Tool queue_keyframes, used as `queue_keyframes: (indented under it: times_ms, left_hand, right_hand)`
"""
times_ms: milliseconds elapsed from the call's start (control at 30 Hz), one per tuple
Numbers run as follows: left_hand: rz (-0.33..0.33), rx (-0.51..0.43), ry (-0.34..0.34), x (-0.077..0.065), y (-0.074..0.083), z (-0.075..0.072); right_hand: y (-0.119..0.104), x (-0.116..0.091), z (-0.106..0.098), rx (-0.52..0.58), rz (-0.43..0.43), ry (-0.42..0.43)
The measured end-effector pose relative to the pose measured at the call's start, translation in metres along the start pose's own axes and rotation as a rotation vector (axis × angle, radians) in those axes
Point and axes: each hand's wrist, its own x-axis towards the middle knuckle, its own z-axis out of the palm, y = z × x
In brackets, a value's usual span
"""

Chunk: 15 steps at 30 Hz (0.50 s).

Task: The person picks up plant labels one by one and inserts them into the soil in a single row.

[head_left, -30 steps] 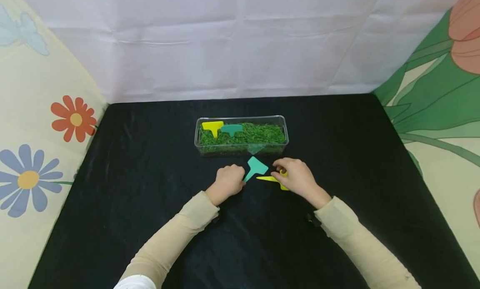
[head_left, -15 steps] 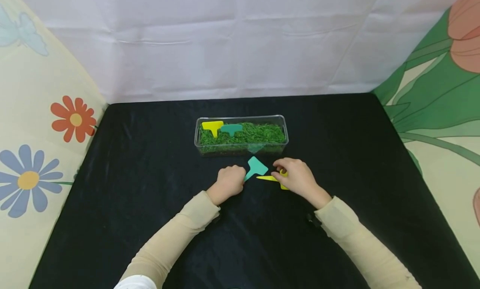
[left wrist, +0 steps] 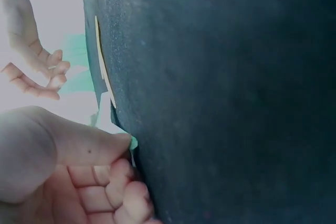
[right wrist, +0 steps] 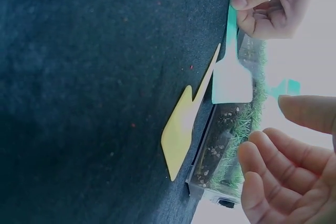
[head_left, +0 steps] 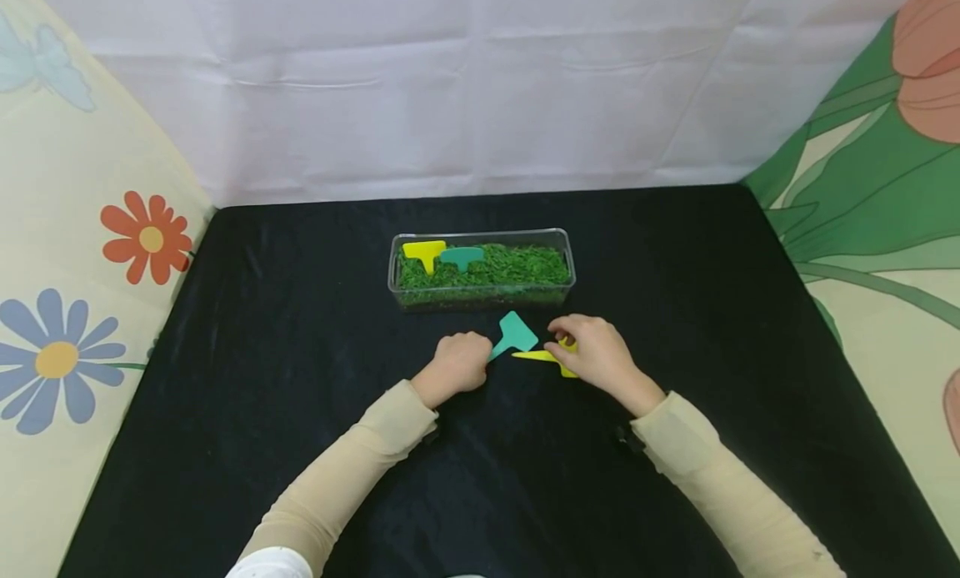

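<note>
My left hand [head_left: 459, 361] pinches the narrow stem end of a teal-green T-shaped plant label [head_left: 516, 332] between thumb and fingers. In the right wrist view, the broad head of this green label [right wrist: 232, 82] points away from the hand. A yellow plant label [head_left: 536, 356] lies on the black cloth, its pointed stem towards the left hand. Over its head hovers my right hand [head_left: 596, 353], fingers loosely bent; the right wrist view shows a gap between thumb and fingers, with the yellow label [right wrist: 178, 135] apart from them.
Behind the hands stands a clear rectangular box [head_left: 480, 293] of green grass [head_left: 517, 265]. A yellow label [head_left: 425, 251] and a teal label [head_left: 461, 257] stand upright in its left half. Black cloth [head_left: 300, 311] covers the table; a white sheet [head_left: 480, 103] hangs behind.
Both hands stay almost where they were. The held green label has shifted very slightly, and the teal reflection on the box's front wall has faded.
</note>
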Motion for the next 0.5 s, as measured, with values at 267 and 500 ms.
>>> queue_keyframes:
  times_ms: [267,500]
  left_hand:
    - [0.094,-0.002,0.01,-0.003,-0.007,-0.001]
    - [0.152,-0.003,0.053,-0.006,-0.012,0.0]
  right_hand:
    - [0.002,-0.002,0.0,0.0,0.006,0.001]
    - [0.004,-0.003,-0.001,0.003,-0.007,0.016]
